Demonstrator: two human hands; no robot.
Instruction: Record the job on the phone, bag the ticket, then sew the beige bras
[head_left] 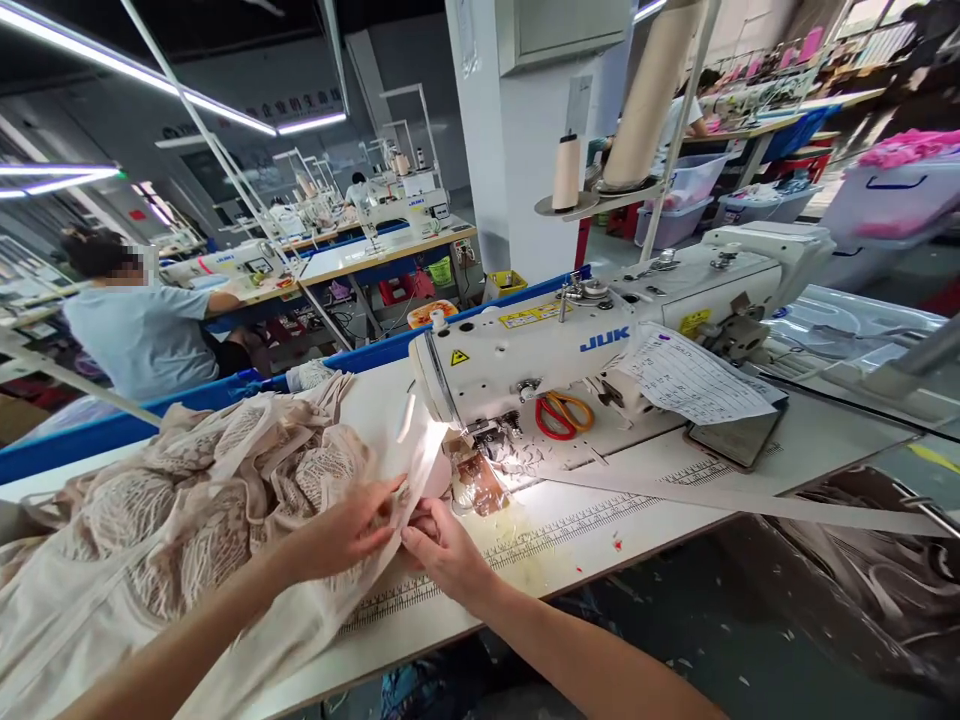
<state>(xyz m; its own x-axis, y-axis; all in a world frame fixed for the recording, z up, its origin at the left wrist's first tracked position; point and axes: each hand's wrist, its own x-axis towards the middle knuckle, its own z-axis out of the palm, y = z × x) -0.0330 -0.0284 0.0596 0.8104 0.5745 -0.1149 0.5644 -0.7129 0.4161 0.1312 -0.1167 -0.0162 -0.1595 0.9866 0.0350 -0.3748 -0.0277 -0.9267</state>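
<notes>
A beige garment [307, 610] with lace-patterned parts lies heaped on the left of the white sewing table. My left hand [349, 530] rests on its near edge, the fingers stretched out and apart over the cloth. Close beside it, my right hand [450, 560] has its fingers curled and pinched on the same edge; the fingertips are partly hidden. Both hands are just left of the lit needle area of a white sewing machine [525, 340]. A pale strip [675, 490] runs from the needle area to the right, apart from my hands.
Red- and orange-handled scissors [564, 415] lie behind the needle. A handwritten sheet [690, 375] leans on the machine above a dark flat device [739, 435]. Thread cones [568, 170] stand behind. At right hangs a bag of beige strips [877, 570]. A co-worker [142, 320] sits far left.
</notes>
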